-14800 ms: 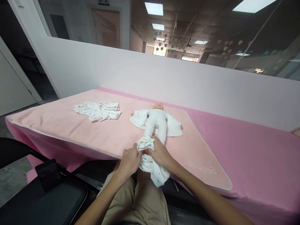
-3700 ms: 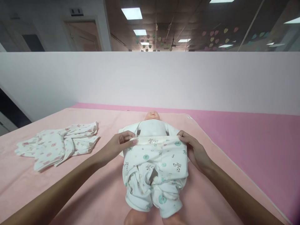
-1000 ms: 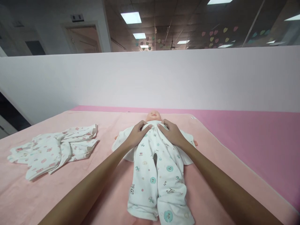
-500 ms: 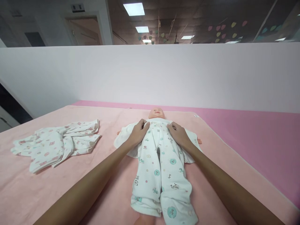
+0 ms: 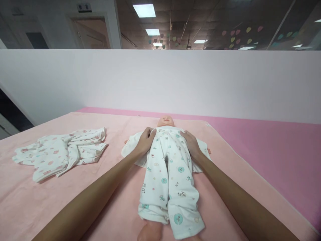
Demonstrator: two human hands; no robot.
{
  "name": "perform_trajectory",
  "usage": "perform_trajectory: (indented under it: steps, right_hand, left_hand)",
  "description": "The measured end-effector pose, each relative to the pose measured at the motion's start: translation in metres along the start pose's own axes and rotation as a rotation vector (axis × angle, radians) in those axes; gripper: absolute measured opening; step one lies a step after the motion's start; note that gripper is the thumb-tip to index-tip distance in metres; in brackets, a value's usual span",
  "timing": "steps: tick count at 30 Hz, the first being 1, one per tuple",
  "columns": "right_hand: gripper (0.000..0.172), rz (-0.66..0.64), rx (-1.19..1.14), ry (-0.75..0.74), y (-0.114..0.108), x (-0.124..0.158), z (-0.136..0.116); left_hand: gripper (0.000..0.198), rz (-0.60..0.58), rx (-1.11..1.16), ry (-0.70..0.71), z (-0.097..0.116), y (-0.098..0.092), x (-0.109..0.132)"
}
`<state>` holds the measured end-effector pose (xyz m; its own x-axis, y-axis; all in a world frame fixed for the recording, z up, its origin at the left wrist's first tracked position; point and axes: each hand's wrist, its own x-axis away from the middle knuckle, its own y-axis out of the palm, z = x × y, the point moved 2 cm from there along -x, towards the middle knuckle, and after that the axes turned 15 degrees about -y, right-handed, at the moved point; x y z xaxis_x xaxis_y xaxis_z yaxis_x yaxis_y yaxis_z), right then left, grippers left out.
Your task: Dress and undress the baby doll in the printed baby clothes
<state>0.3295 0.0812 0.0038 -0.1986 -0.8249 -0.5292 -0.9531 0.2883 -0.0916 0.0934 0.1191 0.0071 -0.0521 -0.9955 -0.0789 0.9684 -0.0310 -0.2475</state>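
Observation:
A baby doll (image 5: 166, 121) lies on its back with its head away from me. It wears white printed baby pants (image 5: 160, 180) pulled high up its torso, and a white baby top (image 5: 131, 147) spreads out beneath at both sides. My left hand (image 5: 146, 141) is closed at the left side of the waistband, thumb along the cloth. At the right side of the waist, my right hand (image 5: 192, 144) grips the pants with its thumb on top; its other fingers are mostly hidden. A bare doll foot (image 5: 149, 231) shows below the left cuff.
To the left lies a white printed baby garment (image 5: 60, 152). Everything rests on a pink blanket (image 5: 112, 207) over a darker pink surface (image 5: 271, 150). A white partition wall (image 5: 160, 80) stands behind.
Both hands have shifted slightly outward and down around the waist, and the right thumb is straighter. The pants legs sit a little higher in view, showing more of the doll's feet.

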Motion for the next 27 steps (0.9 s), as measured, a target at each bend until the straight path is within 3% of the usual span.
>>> perform_trajectory:
  steps: [3, 6, 8, 11, 14, 17, 21, 24, 27]
  right_hand:
    - [0.043, -0.023, 0.197, -0.035, -0.006, -0.010, -0.002]
    - [0.026, -0.046, 0.459, -0.086, -0.005, -0.013, -0.011]
    - [0.010, 0.003, 0.578, -0.215, -0.003, -0.008, -0.029]
    - [0.012, -0.017, 0.611, -0.431, -0.004, 0.017, -0.079]
    - [0.010, -0.353, 0.487, -0.476, -0.006, 0.069, -0.135]
    - [0.015, -0.705, 0.480, -0.497, -0.009, 0.136, -0.170]
    - [0.019, -0.783, 0.658, -0.559, -0.010, 0.199, -0.171]
    - [0.017, -0.712, 0.752, -0.583, -0.002, 0.216, -0.158]
    - [0.017, -0.627, 0.807, -0.592, 0.011, 0.220, -0.149]
  left_hand:
    - [0.027, 0.055, -0.095, 0.034, 0.002, -0.004, -0.006]
    - [0.016, 0.134, -0.232, 0.100, 0.005, -0.007, -0.004]
    - [0.010, 0.232, -0.324, 0.193, 0.013, -0.011, 0.007]
    - [0.013, 0.255, -0.407, 0.279, 0.033, -0.025, 0.046]
    - [0.023, 0.075, -0.484, 0.313, 0.049, -0.046, 0.110]
    - [0.031, -0.049, -0.553, 0.295, 0.043, -0.069, 0.180]
    - [0.039, -0.064, -0.527, 0.169, 0.007, -0.085, 0.240]
    - [0.028, -0.107, -0.550, 0.110, -0.013, -0.080, 0.254]
    - [0.022, -0.102, -0.593, 0.099, -0.015, -0.069, 0.253]
